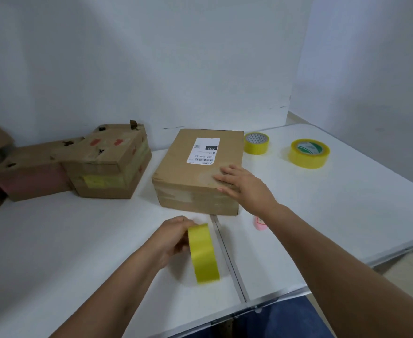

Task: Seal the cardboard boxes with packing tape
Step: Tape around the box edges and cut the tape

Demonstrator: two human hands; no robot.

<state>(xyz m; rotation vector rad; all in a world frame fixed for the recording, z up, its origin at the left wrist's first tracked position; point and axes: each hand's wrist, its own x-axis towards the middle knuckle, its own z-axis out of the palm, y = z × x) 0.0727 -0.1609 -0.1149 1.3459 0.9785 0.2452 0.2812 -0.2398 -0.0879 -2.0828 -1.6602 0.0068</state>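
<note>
— Three rolls of yellow tape are on the white table (pixel 78 240), yes?

— Three, but only two lie on it. The left hand (pixel 170 236) holds one tape roll (pixel 204 253) upright on its edge, just above or on the table near the front; I cannot tell if it touches. The fingers curl around the far side of the roll, and the thumb is hidden behind it.

— And the right hand (pixel 247 187)?

— It rests on the near right corner of the closed cardboard box (pixel 195 172). The fingers are straight and a little spread, flat on the top, with the lowest finger along the top edge. It grips nothing.

— Where is this box?

— In the middle of the table, just behind the seam between the two table halves. A white shipping label (pixel 203 150) is stuck on its top, near the far side.

— The other rolls?

— The smaller roll (pixel 256 143) lies flat just beside the far right corner of the box. The larger roll (pixel 308 153) lies flat more to the right, apart from the first one.

— What is at the left?

— Two worn boxes against the wall: one with red marks (pixel 110 164), and a lower one with a pink side (pixel 32 172) touching it on the left. A small pink object (pixel 259 223) lies under the right wrist; it is mostly hidden.
</note>
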